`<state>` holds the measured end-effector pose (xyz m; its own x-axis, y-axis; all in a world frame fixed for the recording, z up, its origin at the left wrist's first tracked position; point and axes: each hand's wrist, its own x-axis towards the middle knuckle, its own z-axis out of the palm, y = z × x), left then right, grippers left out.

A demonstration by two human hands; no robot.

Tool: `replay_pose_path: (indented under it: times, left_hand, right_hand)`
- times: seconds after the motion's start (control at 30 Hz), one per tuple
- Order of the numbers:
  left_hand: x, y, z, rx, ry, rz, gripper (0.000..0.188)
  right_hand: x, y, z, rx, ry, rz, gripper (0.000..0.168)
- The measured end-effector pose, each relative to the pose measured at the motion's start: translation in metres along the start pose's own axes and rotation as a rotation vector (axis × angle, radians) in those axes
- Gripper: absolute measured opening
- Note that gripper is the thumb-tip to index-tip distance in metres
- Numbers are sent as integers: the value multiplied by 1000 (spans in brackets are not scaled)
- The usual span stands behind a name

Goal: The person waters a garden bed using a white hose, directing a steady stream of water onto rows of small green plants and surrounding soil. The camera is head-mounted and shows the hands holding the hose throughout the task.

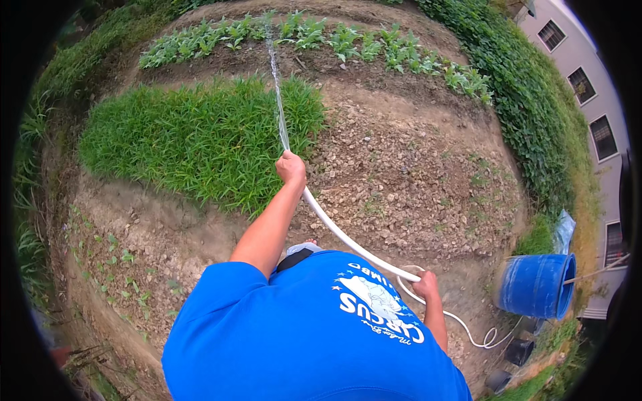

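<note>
My left hand (291, 169) grips a white garden hose (346, 237) close to its outlet, whose tip is hidden by the fingers. A narrow stream of water (276, 75) shoots forward from it, over a dense bed of green leafy plants (210, 135). The stream reaches a curved row of broad-leaved vegetable plants (346, 41) farther off. Lower down, by my right side, my right hand (426, 284) is closed around the same hose. Behind that hand the hose trails over the soil in a loose loop.
A blue plastic barrel (531, 285) lies or leans at the right, a pole sticking out of it. Dark buckets (519, 351) are near it. Cloddy soil (416, 175) spreads ahead to the right; seedlings (128, 256) grow at the left. Vines (531, 110) border a building (597, 100).
</note>
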<state>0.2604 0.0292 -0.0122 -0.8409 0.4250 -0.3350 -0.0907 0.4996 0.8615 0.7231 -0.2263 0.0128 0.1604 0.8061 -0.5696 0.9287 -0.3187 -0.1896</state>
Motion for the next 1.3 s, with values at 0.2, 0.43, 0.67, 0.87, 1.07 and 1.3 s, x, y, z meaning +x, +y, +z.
replay_pose_path:
  times: [0.2,0.43,0.67,0.87,1.07,1.3]
  left_hand:
    - [0,-1,-4,-22,-33,-73,53]
    - [6,-19,-6,-38,-35,-77,52]
    - [18,-49,-3,-23,7,-53,49]
    - [17,-59,-2,8,17,-81,50]
    - [-14,-25,-10,74,-5,-105,54]
    - [-10,-7,-2,7,-67,-29,53]
  right_hand:
    - [-1,-2,-4,-40,4,-9,26]
    - [3,5,-1,-31,11,-20,24]
    - [8,20,5,3,58,-41,30]
    - [8,27,7,-26,61,-43,30]
    - [3,33,9,-25,54,-16,29]
    - [-3,15,7,-19,9,45,32]
